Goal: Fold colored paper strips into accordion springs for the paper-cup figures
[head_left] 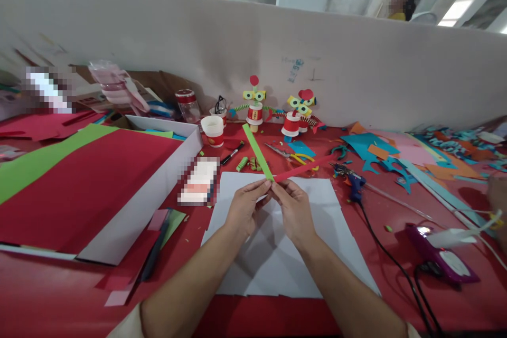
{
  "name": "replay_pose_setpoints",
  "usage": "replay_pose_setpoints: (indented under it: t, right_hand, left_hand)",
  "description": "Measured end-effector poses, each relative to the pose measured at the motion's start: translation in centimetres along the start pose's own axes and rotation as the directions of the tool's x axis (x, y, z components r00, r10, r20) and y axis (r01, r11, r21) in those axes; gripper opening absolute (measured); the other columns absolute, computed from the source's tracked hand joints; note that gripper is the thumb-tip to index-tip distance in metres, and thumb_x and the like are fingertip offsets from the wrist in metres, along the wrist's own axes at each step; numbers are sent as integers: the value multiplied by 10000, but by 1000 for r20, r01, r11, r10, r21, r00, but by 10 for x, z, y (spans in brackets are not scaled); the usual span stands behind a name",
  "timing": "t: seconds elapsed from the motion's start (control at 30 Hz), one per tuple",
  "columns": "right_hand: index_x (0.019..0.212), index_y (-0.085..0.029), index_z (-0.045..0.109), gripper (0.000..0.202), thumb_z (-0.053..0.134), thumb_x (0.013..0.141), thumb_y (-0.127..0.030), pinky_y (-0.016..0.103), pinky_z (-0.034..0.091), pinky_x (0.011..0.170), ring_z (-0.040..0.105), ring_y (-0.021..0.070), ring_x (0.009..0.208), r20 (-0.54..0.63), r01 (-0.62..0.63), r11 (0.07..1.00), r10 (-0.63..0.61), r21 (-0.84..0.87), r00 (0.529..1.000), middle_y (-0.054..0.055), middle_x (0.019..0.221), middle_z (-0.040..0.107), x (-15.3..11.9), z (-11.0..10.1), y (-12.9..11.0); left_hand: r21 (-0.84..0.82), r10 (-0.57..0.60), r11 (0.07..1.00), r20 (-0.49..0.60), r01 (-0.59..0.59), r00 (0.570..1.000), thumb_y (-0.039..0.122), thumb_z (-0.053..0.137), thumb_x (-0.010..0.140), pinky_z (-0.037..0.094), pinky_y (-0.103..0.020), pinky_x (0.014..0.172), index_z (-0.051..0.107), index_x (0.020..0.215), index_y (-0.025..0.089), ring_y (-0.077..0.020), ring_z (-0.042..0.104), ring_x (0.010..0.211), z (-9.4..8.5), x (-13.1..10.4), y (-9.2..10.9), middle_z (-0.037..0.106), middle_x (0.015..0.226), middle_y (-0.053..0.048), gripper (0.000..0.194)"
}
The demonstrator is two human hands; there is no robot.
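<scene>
Head view: the near tabletop carries white paper as the working surface. Over its far part, the left hand and the right hand meet. The fingers of both hands are closed in a pinch on one corner, where the end of a green strip joins the end of a red strip. From this corner the strips diverge in a V: green to the far left, red to the far right.

Work status: the ends are brought together (whether glue bonds them cannot be told, since the fingers cover the joint). The visible lengths are straight and unpleated; the stage is judged early, with most of both strips unworked.

A glue gun lies to the right, apart from the hands. Beyond the paper, pleated green pieces lie already formed, left of the green strip. Farther, by the wall, a left cup figure and a right cup figure stand with eyes and pleated arms attached, apparently complete.
</scene>
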State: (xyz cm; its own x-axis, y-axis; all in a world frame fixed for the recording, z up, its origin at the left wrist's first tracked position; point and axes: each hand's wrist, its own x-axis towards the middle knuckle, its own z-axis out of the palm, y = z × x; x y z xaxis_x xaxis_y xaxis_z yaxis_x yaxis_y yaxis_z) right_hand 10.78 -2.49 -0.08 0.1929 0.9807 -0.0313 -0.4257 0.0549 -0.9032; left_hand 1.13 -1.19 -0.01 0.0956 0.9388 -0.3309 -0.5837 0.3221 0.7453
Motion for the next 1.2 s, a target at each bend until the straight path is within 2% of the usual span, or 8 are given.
replay_pose_setpoints:
  t: [0.1,0.27,0.4,0.5,0.7,0.93,1.07,1.2]
  right_hand:
    - [800,-191,667,149,726,689,-271,289,470,759,591,130,730,-7,26,999,-26,-33,1000,-11,743,656,-2,0,1]
    - [822,-208,673,149,714,683,-244,301,485,726,595,145,709,86,91,976,-75,-198,993,-6,747,668,3,-6,1]
    - [829,-226,695,143,716,690,-257,313,494,708,602,156,720,169,180,939,-134,-294,976,11,830,685,13,-16,-5]
    - [847,-254,711,106,682,746,-271,310,494,701,598,150,725,293,288,912,-202,-291,934,13,872,674,17,-22,-13]
    - [815,-268,748,138,710,735,-373,333,475,694,598,190,767,475,407,874,-250,-264,844,48,819,655,23,-29,-26]
    - [749,-260,731,219,722,692,-471,328,460,696,567,190,755,459,260,913,-94,-314,884,30,784,612,23,-30,-25]
    - [762,-227,680,175,690,737,-400,287,449,638,533,146,662,445,191,891,14,-412,895,-5,704,591,24,-30,-23]
    - [778,-219,665,138,682,735,-350,287,466,642,551,142,675,407,167,881,31,-442,913,-14,716,609,25,-27,-24]
  left_hand:
    - [-33,-23,999,-24,22,999,247,825,549,475,-225,683,736,717,162,-103,589,712,-1,1,0,695,753,-17,209]
    - [-88,-22,996,-33,19,999,176,767,599,503,-194,615,707,675,143,-98,604,676,-3,3,10,681,718,-14,102]
    - [-51,-119,991,58,122,991,122,724,658,501,-144,523,697,672,111,-88,622,595,-5,3,24,671,634,-35,32]
    - [2,-135,991,146,137,980,90,691,695,526,-126,567,704,692,79,-97,652,618,-5,1,29,686,641,-69,18]
    - [74,-141,989,180,130,974,71,685,682,525,-118,611,698,637,78,-75,627,593,-5,0,31,681,636,-64,47]
    - [184,-97,981,183,63,978,144,750,589,514,-237,725,696,588,123,-99,608,587,-8,0,29,663,615,-38,58]
    - [203,-41,979,213,-4,976,215,772,576,508,-288,749,699,586,143,-125,612,601,-7,-2,27,659,605,-39,103]
    - [199,-28,980,200,-12,979,227,801,549,500,-311,796,706,604,144,-133,627,650,-7,-2,26,675,647,-35,138]
